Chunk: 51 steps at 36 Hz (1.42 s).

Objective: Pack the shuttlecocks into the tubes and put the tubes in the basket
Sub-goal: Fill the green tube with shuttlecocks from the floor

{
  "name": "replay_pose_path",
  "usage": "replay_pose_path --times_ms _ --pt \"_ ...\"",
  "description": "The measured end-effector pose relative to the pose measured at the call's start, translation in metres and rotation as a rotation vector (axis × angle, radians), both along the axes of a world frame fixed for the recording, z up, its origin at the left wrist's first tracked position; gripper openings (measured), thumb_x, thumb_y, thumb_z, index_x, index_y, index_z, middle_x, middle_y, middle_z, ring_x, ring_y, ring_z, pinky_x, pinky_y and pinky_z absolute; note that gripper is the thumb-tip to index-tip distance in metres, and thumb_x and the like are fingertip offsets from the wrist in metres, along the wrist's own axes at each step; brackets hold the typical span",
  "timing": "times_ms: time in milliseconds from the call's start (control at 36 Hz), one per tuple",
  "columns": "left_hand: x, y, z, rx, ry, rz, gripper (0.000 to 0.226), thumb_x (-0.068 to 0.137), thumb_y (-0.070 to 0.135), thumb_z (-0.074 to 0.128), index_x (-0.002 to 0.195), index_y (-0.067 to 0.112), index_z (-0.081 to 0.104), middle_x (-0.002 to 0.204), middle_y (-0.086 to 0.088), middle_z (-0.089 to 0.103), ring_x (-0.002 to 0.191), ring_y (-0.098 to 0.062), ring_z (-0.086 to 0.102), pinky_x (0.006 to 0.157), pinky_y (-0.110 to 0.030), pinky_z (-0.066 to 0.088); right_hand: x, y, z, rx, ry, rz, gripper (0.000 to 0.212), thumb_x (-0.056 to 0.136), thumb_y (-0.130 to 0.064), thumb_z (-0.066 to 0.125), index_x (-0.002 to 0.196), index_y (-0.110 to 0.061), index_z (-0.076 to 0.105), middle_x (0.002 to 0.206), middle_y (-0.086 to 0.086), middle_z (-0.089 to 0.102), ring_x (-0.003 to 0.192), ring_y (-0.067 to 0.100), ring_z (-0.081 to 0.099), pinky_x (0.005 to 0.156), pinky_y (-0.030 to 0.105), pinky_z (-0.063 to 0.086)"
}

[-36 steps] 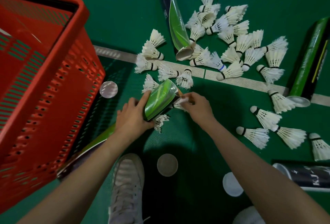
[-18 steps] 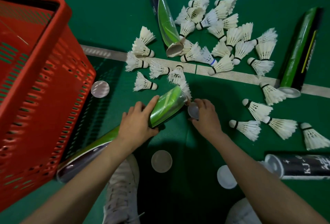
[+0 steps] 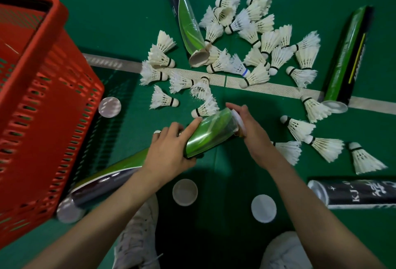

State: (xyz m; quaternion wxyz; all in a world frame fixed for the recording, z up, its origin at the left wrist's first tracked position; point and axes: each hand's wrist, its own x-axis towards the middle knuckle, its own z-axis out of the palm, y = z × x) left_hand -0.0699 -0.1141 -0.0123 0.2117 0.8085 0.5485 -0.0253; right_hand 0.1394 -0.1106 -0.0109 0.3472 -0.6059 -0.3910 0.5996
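My left hand [image 3: 169,150] grips a long green tube [image 3: 211,133] lying slanted on the green floor, its far end raised toward the middle. My right hand [image 3: 250,131] holds a white round cap [image 3: 239,122] against the tube's open mouth, fingers wrapped around it. Several white shuttlecocks [image 3: 259,54] lie scattered beyond the hands and to the right. A red basket [image 3: 38,101] stands at the left. Other tubes lie around: a green one [image 3: 186,15] at the top, a green one [image 3: 345,58] at the right, a black one [image 3: 355,193] at the lower right.
Loose round caps lie on the floor: a cap [image 3: 109,107] by the basket, a cap [image 3: 185,192] and a cap [image 3: 263,208] between my arms. My white shoes [image 3: 137,238] are at the bottom. A white court line [image 3: 278,90] crosses the floor.
My right hand let go of a shuttlecock at the tube's mouth, picked up a white cap and brought it onto the open end. The left hand kept its grip on the tube.
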Motion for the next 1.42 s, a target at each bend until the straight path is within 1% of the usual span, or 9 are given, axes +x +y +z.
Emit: replay_pose_path --times_ms 139,333,417,528,694,1111,1306,1361,1417 --pt "0.013 0.0 0.004 0.015 -0.031 -0.043 0.101 0.073 0.048 0.069 0.149 0.043 0.003 0.12 -0.003 0.043 0.11 -0.026 0.045 0.09 -0.04 0.038 0.003 -0.003 0.005 0.013 0.029 -0.032 0.048 0.083 -0.072 0.026 0.121 -0.055 0.049 0.138 -0.009 0.049 0.127 0.008 0.045 0.113 0.042 0.029" --pt "0.021 0.0 0.012 0.04 -0.037 -0.031 0.099 0.072 0.047 0.071 0.149 0.043 0.01 0.117 -0.002 0.045 0.107 -0.026 0.047 0.088 -0.04 0.036 0.012 -0.003 0.014 0.0 -0.044 0.103 0.078 0.078 -0.076 0.028 0.146 -0.04 0.021 0.152 -0.016 0.023 0.136 -0.001 0.023 0.114 0.027 0.015" --pt "0.028 0.0 0.016 0.058 -0.036 -0.008 0.098 0.071 0.046 0.072 0.149 0.041 0.012 0.117 -0.003 0.045 0.107 -0.027 0.047 0.087 -0.04 0.036 0.017 0.003 0.021 -0.018 -0.088 0.098 0.061 0.085 -0.068 0.031 0.141 -0.044 0.031 0.139 -0.022 0.035 0.126 -0.004 0.034 0.104 0.022 0.022" --pt "0.041 0.0 0.013 0.076 0.009 -0.044 0.1 0.071 0.049 0.072 0.15 0.035 0.013 0.119 -0.006 0.047 0.105 -0.031 0.049 0.082 -0.041 0.039 0.008 0.004 0.016 -0.008 -0.095 -0.31 0.021 0.093 -0.044 0.051 0.108 -0.034 0.062 0.103 -0.015 0.061 0.095 0.003 0.056 0.08 0.022 0.043" --pt "0.048 0.006 0.009 0.038 0.026 -0.089 0.106 0.071 0.06 0.069 0.151 0.036 0.003 0.125 -0.003 0.043 0.111 -0.028 0.045 0.085 -0.039 0.035 -0.006 0.002 0.005 -0.207 0.238 -0.831 0.051 0.076 -0.039 0.074 0.117 -0.015 0.053 0.103 0.004 0.062 0.089 0.017 0.062 0.07 0.03 0.052" --pt "0.039 0.024 0.02 0.051 -0.046 -0.08 0.112 0.073 0.057 0.07 0.15 0.034 -0.009 0.137 -0.001 0.037 0.119 -0.027 0.043 0.094 -0.04 0.035 0.003 0.055 0.023 -0.275 0.278 -0.672 0.049 0.074 -0.04 0.076 0.11 -0.011 0.06 0.108 0.011 0.066 0.097 0.026 0.064 0.077 0.038 0.055" --pt "-0.011 0.027 0.017 -0.248 0.139 -0.011 0.122 0.071 0.042 0.077 0.149 0.031 -0.016 0.142 -0.005 0.036 0.122 -0.029 0.046 0.088 -0.042 0.046 0.025 0.078 0.021 -0.325 0.301 -0.699 0.041 0.071 -0.035 0.08 0.099 -0.011 0.061 0.103 0.012 0.067 0.091 0.027 0.066 0.075 0.044 0.057" --pt "-0.014 0.025 0.013 -0.278 0.148 0.006 0.115 0.072 0.037 0.076 0.151 0.022 -0.007 0.144 -0.007 0.036 0.122 -0.029 0.047 0.086 -0.041 0.046 0.023 0.08 0.012 -0.306 0.213 -0.703 0.049 0.07 -0.033 0.08 0.105 -0.008 0.056 0.109 0.013 0.064 0.093 0.026 0.065 0.078 0.044 0.057" --pt "-0.009 0.021 0.01 -0.269 0.15 0.012 0.102 0.073 0.035 0.076 0.146 0.012 0.009 0.135 -0.011 0.045 0.113 -0.032 0.051 0.083 -0.041 0.046 0.016 0.074 0.001 -0.187 -0.111 -0.657 0.049 0.075 -0.028 0.076 0.111 -0.012 0.046 0.121 0.01 0.052 0.102 0.023 0.057 0.09 0.043 0.052"
